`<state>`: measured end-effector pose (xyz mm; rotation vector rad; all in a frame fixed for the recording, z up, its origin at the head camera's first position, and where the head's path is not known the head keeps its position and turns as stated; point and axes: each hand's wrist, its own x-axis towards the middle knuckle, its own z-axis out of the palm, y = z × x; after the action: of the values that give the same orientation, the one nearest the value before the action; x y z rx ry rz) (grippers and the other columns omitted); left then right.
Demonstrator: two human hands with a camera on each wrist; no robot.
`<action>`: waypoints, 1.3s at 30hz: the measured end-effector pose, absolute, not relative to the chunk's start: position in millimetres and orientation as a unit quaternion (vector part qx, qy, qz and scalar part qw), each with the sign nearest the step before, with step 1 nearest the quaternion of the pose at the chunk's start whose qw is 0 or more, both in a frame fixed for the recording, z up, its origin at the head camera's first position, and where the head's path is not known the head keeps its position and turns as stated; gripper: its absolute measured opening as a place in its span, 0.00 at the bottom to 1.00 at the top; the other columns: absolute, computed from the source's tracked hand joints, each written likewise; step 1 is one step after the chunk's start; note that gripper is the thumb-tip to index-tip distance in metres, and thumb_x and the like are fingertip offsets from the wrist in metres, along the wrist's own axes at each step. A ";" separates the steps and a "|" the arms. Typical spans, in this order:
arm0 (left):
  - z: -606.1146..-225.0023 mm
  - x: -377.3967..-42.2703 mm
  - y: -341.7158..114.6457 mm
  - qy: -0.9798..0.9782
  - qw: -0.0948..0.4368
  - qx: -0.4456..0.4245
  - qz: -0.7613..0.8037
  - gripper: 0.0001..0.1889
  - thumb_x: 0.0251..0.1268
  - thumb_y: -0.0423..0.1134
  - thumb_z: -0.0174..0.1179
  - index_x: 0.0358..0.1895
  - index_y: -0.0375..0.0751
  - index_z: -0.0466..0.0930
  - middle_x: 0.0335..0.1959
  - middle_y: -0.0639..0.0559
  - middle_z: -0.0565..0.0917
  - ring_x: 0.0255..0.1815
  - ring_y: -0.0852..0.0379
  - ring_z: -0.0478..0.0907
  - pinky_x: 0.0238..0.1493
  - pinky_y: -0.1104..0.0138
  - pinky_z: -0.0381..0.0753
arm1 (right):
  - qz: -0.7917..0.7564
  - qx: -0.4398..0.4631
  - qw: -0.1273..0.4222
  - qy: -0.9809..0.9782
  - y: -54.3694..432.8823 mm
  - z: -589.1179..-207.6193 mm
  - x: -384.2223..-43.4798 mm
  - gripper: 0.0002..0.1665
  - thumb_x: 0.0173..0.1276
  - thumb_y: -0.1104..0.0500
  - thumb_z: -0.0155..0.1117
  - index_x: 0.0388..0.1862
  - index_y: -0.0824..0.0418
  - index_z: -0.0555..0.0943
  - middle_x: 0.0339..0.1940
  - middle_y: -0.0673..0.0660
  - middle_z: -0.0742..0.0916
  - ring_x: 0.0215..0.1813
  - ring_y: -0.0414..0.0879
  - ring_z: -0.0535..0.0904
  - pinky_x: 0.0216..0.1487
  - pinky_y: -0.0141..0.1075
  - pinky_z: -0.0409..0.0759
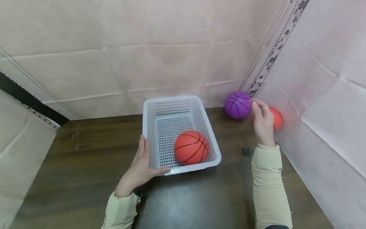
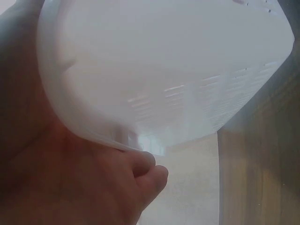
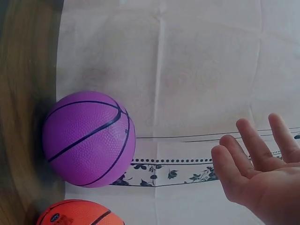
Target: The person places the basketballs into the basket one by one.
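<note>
A white plastic basket [image 1: 213,136] with perforated walls holds an orange toy basketball [image 1: 191,147] near its front right corner. My left hand [image 1: 140,168] grips the basket's near left corner, thumb along the front rim and fingers on the left side. In the left wrist view, the fingers [image 2: 145,176] bend at the rim, against the pale wall. A purple toy basketball [image 1: 238,105] sits in the back right corner. My right hand [image 1: 263,122] is over on its right, fingers apart with nothing between them in the right wrist view. Behind that hand, a second orange basketball [image 1: 278,119] is partly hidden.
Pale creased sheets [image 1: 171,63] rise as walls at the back, left and right of the dark wood-grain surface [image 1: 94,152]. A floral border strip [image 1: 274,54] runs down the right corner. One small dark patch [image 1: 247,152] lies near the right sleeve.
</note>
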<state>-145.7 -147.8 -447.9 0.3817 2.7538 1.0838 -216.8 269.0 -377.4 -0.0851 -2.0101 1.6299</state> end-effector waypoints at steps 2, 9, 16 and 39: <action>-447.8 -145.8 -147.6 0.920 0.078 0.127 0.361 0.74 0.41 0.72 0.68 0.76 0.36 0.26 0.77 0.43 0.22 0.77 0.38 0.30 0.68 0.37 0.48 | 0.623 -0.031 0.262 -0.736 272.5 -377.0 -220.3 0.24 0.75 0.50 0.55 0.62 0.63 0.77 0.60 0.58 0.82 0.60 0.45 0.75 0.60 0.34 0.72; -448.2 -145.9 -147.5 0.923 0.076 0.129 0.354 0.73 0.41 0.73 0.67 0.76 0.36 0.26 0.77 0.43 0.22 0.77 0.38 0.30 0.68 0.38 0.48 | 0.792 0.004 0.188 -0.581 287.6 -378.2 -229.3 0.22 0.76 0.52 0.55 0.60 0.66 0.75 0.59 0.62 0.80 0.64 0.52 0.71 0.64 0.39 0.70; -448.4 -146.7 -148.3 0.925 0.070 0.131 0.351 0.74 0.40 0.75 0.65 0.76 0.37 0.25 0.77 0.41 0.22 0.77 0.37 0.29 0.68 0.37 0.48 | 0.824 0.018 0.195 -0.532 300.2 -381.7 -232.2 0.20 0.76 0.54 0.55 0.58 0.67 0.75 0.53 0.60 0.84 0.62 0.53 0.74 0.61 0.40 0.71; -447.8 -145.9 -147.2 0.923 0.080 0.122 0.356 0.73 0.40 0.73 0.67 0.77 0.38 0.26 0.77 0.43 0.23 0.77 0.38 0.30 0.67 0.36 0.47 | 0.204 -0.103 0.183 -0.956 364.0 -416.0 -257.9 0.46 0.70 0.34 0.52 0.71 0.67 0.62 0.68 0.76 0.62 0.68 0.72 0.52 0.63 0.67 0.48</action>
<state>-145.9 -147.2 -447.8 0.3652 2.7600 1.0641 -257.9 364.0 -416.0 -0.2903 -2.6969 0.5749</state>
